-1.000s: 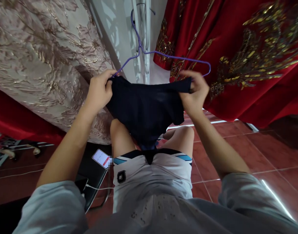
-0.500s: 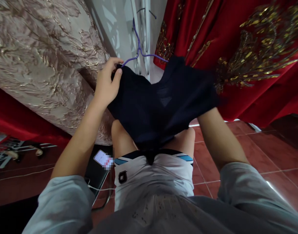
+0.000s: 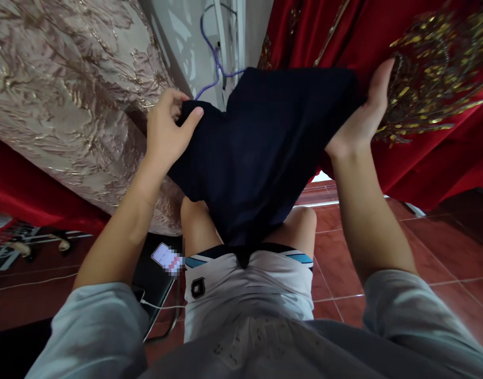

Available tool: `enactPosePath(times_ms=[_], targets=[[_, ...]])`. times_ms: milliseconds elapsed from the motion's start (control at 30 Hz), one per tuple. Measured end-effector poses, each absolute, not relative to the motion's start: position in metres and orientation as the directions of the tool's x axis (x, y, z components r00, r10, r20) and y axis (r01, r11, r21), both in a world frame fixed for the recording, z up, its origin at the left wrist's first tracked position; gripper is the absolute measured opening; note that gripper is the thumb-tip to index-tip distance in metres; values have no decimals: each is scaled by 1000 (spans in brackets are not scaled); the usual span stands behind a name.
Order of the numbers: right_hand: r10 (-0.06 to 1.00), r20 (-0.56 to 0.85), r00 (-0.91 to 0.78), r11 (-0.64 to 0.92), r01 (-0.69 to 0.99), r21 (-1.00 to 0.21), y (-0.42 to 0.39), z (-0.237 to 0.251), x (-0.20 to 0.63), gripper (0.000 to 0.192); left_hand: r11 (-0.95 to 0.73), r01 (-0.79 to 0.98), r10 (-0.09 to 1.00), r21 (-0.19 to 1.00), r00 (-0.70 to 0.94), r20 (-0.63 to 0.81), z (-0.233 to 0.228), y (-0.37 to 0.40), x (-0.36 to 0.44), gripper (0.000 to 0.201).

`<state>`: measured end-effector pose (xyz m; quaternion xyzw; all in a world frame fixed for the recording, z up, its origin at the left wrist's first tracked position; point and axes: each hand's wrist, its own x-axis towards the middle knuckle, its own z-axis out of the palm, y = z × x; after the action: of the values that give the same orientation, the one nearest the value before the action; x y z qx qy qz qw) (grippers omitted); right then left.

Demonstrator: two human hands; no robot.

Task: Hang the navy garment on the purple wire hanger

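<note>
A dark navy shirt (image 3: 260,142) spreads over my knees, its upper part around a purple hanger (image 3: 216,66). At the shirt's left shoulder my left hand (image 3: 168,129) grips the cloth by the hanger's end, thumb in front. My right hand (image 3: 362,123) is at the right sleeve, palm turned up and thumb stretched out, away from the cloth. Dark fabric covers the other fingers of that hand. Most of the hanger's right arm is hidden beneath the shirt.
A beige embossed fabric (image 3: 87,105) hangs at the left, a red sequinned one (image 3: 434,142) at the right. White rack posts (image 3: 240,42) rise ahead. A phone (image 3: 166,256) lies on a black seat (image 3: 162,284) at my left, with a white cable (image 3: 162,306) nearby.
My right hand has come out of the sleeve and moved up and right, lifting that side of the shirt. The hanger has tilted left. My left hand keeps its grip.
</note>
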<state>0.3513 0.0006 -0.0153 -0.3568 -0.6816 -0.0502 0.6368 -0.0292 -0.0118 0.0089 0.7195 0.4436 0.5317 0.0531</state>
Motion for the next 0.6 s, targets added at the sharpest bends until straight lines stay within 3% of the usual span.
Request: enactPosePath(times_ms=[167, 233, 300, 367, 400, 533, 600], targets=[[696, 717, -36, 694, 293, -658, -26, -9, 312, 103, -585, 520, 728, 623, -3, 686, 2, 19, -44, 27], [761, 606, -233, 646, 177, -742, -41, -28, 292, 90, -561, 521, 735, 644, -44, 676, -7, 21, -53, 31], [739, 484, -469, 600, 130, -790, -53, -52, 277, 67, -588, 488, 732, 645, -20, 681, -16, 12, -57, 36], [690, 433, -581, 631, 188, -753, -58, -76, 265, 43, -683, 382, 699, 622, 97, 708, -21, -6, -51, 44], [675, 445, -589, 671, 239, -702, -58, -86, 259, 45, -743, 307, 660, 595, 182, 729, -20, -17, -44, 50], [626, 617, -477, 778, 424, -463, -49, -110, 230, 101, -819, 105, 537, 564, 485, 690, -9, -62, 0, 71], [619, 674, -402, 775, 450, -444, -44, -114, 217, 91, -757, 119, 590, 642, 546, 595, -5, -75, 20, 70]])
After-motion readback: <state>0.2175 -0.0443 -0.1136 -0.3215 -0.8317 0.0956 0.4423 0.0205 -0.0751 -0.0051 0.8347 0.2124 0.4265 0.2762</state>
